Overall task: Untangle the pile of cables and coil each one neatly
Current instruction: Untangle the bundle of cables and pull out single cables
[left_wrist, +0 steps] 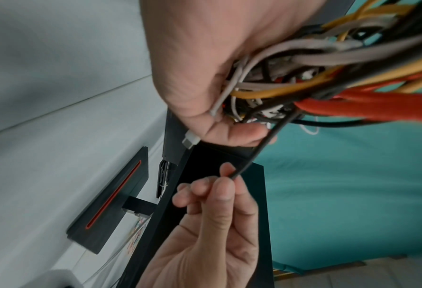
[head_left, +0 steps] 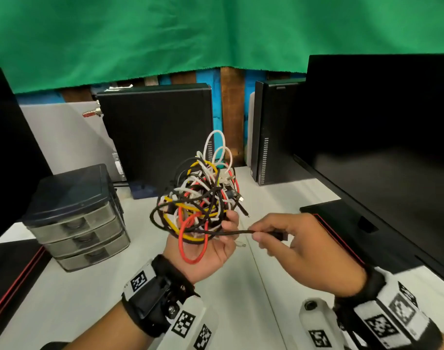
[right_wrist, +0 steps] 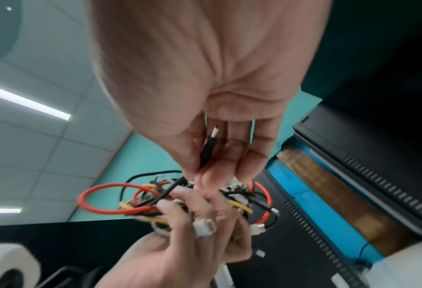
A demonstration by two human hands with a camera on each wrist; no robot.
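left hand (head_left: 210, 251) grip holds cable tangle (head_left: 198, 198) | right hand (head_left: 301, 251) grip pinches black cable (head_left: 231, 232) | no legible writing

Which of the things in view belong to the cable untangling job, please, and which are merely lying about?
Belonging to the job:
- tangle of cables, held in the left hand
- black cable, its plug end pinched by the right hand

Lying about:
- drawer unit
- computer cases
- monitor

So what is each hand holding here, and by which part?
Left hand grips the tangled cable bundle from beneath. Right hand pinches one black cable beside its plug end.
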